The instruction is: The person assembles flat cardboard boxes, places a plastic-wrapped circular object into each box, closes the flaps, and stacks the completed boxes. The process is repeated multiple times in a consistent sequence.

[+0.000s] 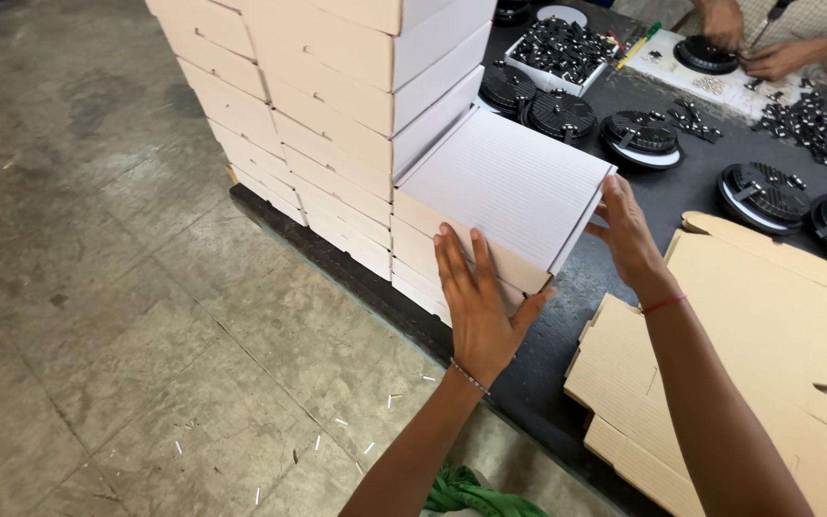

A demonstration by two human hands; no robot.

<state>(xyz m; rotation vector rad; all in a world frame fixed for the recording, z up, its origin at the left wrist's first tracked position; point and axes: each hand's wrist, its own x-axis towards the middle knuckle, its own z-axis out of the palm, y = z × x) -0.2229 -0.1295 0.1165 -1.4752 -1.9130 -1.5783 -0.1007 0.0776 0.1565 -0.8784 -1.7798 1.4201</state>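
Box: flat white corrugated carton (509, 187), ribbed top, atop stacked boxes (337, 144) at table edge.
Left hand (476, 302): fingers spread flat against its tan front edge.
Right hand (629, 235): open, pressing its right corner.
Room: unfolded brown cardboard (748, 354) close right; bare concrete floor (98, 316) left.

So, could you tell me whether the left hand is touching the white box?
Touching: the head view shows the left hand pressed flat against the white box front side.

Both hands press a white box (509, 187) against a stack of boxes (327, 105): the left hand (476, 302) flat on its front, the right hand (629, 235) on its side. Flattened cardboard (768, 335) lies nearby on the dark table (691, 196), beside round black parts (638, 134), possibly lamp housings.
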